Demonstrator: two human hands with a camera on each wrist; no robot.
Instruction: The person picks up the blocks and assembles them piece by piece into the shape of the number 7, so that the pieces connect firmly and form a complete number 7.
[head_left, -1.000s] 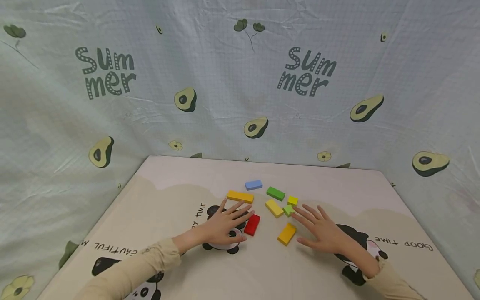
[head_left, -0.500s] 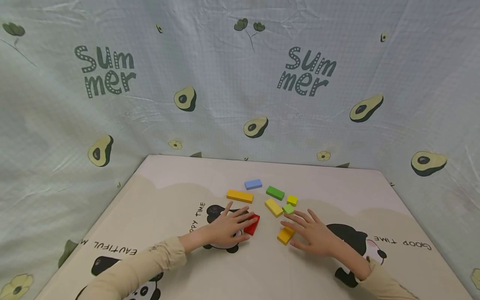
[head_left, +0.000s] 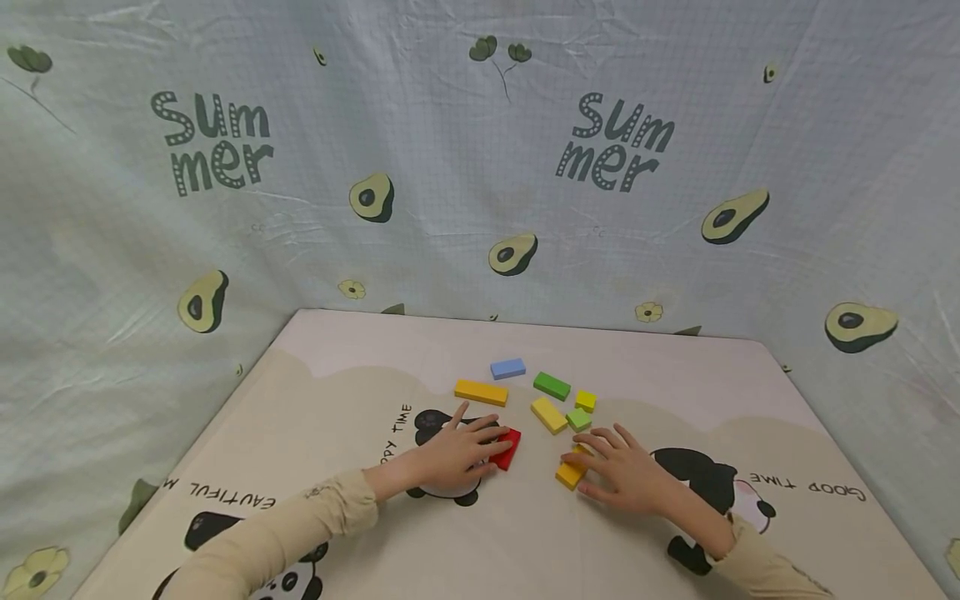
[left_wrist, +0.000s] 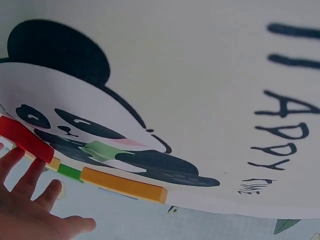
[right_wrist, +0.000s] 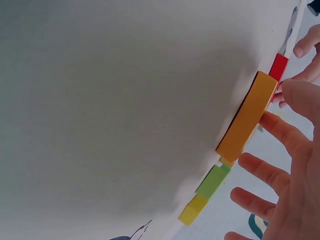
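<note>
In the head view my left hand lies over the left side of a red block, its fingers fairly straight and spread, the fingertips on or just over the block. The left wrist view shows those fingers close to the red block. My right hand reaches over an orange block, index finger across its upper part and thumb by its near end. From the right wrist view, the index fingertip meets the side of that orange block, with the other fingers spread apart. Neither hand clearly encloses a block.
Beyond the hands lie a long orange block, a blue block, a dark green block, a pale yellow block, a light green block and a small yellow cube. A printed cloth wall stands behind the table.
My right hand has moved left and nearer, from beside the light green block onto the orange block. My left hand has shifted slightly right, onto the red block. The blocks look unmoved.
</note>
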